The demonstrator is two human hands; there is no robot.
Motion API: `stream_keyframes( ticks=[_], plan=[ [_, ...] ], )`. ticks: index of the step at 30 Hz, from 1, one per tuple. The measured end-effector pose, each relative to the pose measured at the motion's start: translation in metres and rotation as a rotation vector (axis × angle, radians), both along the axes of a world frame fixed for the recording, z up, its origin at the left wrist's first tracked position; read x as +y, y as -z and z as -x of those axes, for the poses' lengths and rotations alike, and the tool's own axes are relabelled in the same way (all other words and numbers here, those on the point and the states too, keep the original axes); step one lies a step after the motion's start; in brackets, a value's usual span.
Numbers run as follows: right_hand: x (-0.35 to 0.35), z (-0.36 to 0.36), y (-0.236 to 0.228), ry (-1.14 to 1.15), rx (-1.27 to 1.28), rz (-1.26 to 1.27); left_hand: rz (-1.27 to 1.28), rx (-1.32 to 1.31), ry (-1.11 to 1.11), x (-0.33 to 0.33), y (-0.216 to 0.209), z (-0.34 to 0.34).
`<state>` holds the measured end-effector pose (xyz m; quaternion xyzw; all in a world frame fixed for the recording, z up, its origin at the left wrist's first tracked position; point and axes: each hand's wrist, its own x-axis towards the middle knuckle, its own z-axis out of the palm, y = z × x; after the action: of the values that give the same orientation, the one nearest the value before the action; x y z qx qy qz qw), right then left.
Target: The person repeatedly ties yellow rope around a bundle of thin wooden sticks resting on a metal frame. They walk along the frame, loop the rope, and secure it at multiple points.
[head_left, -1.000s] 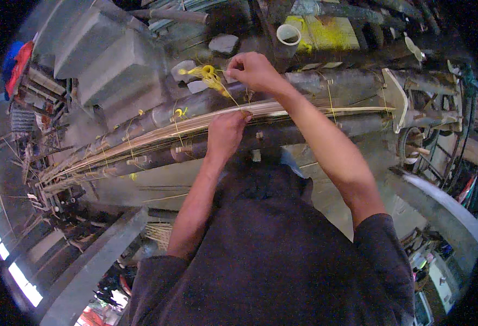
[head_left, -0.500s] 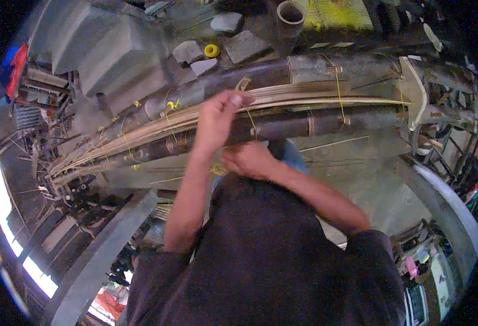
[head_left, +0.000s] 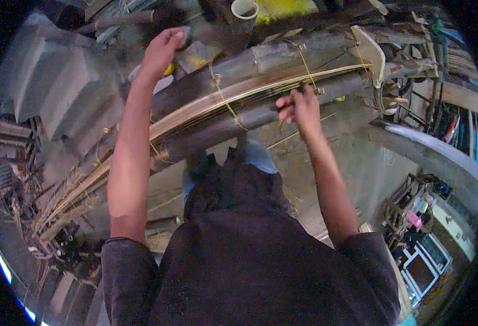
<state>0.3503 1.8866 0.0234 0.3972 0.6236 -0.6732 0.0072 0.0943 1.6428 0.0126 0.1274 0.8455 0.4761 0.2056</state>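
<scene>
Head view is showing long, thin, woody strips (head_left: pixel 195 108) lying between two round, dark poles (head_left: pixel 206 138). Yellow strings (head_left: pixel 231 108) are crossing the strips, maybe to stop them sliding apart. Past the strips, the left hand (head_left: pixel 164 50) is hovering with bent fingers; I can't see if it is pinching anything. On the strips' near side, the right hand (head_left: pixel 304 111) is hanging loosely, seemingly holding nothing.

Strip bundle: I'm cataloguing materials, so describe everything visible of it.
The bundle of long, thin, pale strips looks like wood or bamboo. It lies lengthwise between a far pole and a near pole. Yellow cords cross it; its right end reaches a pale board. The right hand is close; contact is unclear.
</scene>
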Motion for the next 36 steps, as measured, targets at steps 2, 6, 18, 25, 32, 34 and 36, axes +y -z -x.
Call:
stream_keyframes(
  ticks=[2, 6, 18, 25, 32, 34, 36],
  plan=[
    [0.009, -0.002, -0.003, -0.002, -0.090, -0.118, -0.141, 0.051, 0.037, -0.027, -0.019, -0.017],
    [-0.015, -0.100, 0.007, -0.208, -0.041, -1.094, -0.235, 0.111, -0.052, -0.138, -0.049, -0.077],
    [-0.265, -0.041, -0.004, -0.960, 0.184, -0.297, 0.144, 0.189, 0.092, -0.203, -0.075, -0.146],
    [-0.311, 0.148, -0.186, -1.557, 0.820, -1.002, 0.179, 0.651, -0.104, -0.174, -0.001, -0.184],
    [-0.247, 0.224, 0.031, -1.034, 0.076, -0.976, 0.234, 0.554, 0.008, -0.159, -0.005, -0.177],
    [-0.239, 0.211, 0.034, -0.903, 0.322, -0.564, 0.300, 0.535, -0.003, -0.159, -0.003, -0.172],
    [-0.256, 0.134, -0.054, -0.928, 0.700, -1.002, 0.411, 0.454, -0.047, -0.172, 0.001, -0.178]
  ],
)
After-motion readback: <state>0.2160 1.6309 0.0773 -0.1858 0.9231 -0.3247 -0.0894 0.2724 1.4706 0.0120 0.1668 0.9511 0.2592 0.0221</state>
